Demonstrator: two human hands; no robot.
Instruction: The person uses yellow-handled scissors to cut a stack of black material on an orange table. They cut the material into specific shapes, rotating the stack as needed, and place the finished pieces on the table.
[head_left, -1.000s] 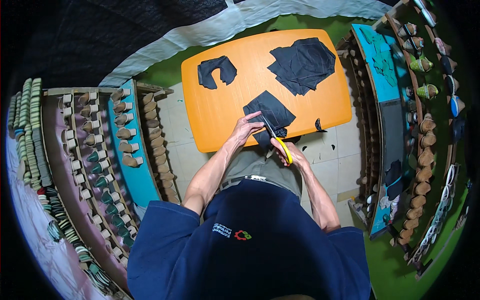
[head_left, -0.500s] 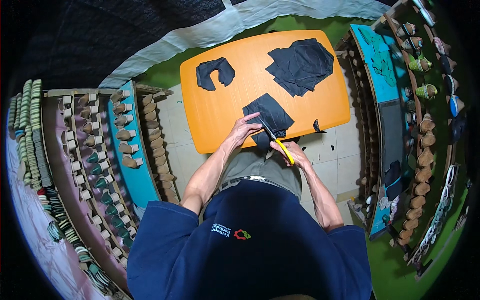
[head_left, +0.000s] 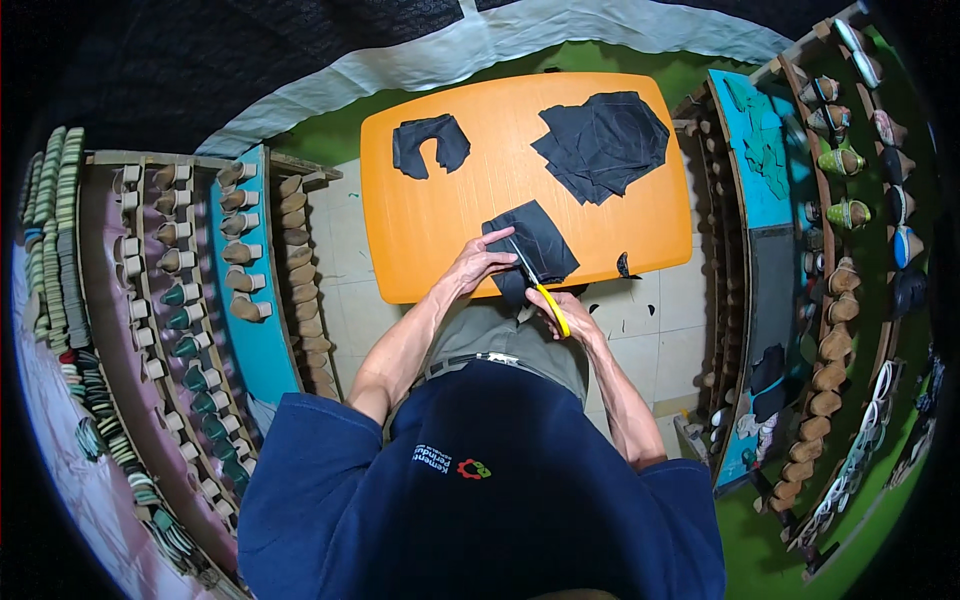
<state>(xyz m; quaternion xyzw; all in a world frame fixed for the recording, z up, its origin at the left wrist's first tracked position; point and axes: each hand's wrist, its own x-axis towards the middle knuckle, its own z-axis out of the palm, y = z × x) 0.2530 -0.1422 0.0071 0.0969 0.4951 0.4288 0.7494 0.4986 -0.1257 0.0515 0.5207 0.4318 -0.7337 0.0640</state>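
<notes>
A piece of black fabric [head_left: 543, 241] lies at the near edge of an orange table [head_left: 440, 215]. My left hand [head_left: 478, 265] presses on the fabric's left side, fingers spread over it. My right hand [head_left: 562, 310] grips yellow-handled scissors [head_left: 540, 287], whose blades reach into the fabric from the near edge. A cut, arch-shaped black piece [head_left: 428, 143] lies at the far left of the table. A pile of black fabric pieces [head_left: 603, 145] lies at the far right.
Wooden racks filled with shoe lasts [head_left: 190, 290] stand to my left. More racks with lasts and shoes [head_left: 840, 240] stand to my right, with a blue panel [head_left: 762, 140]. Small black scraps [head_left: 624, 266] lie at the table's near right edge and on the tiled floor [head_left: 650, 320].
The scissors have worked a little further into the black fabric. My left hand has shifted slightly on it. The other pieces have not moved.
</notes>
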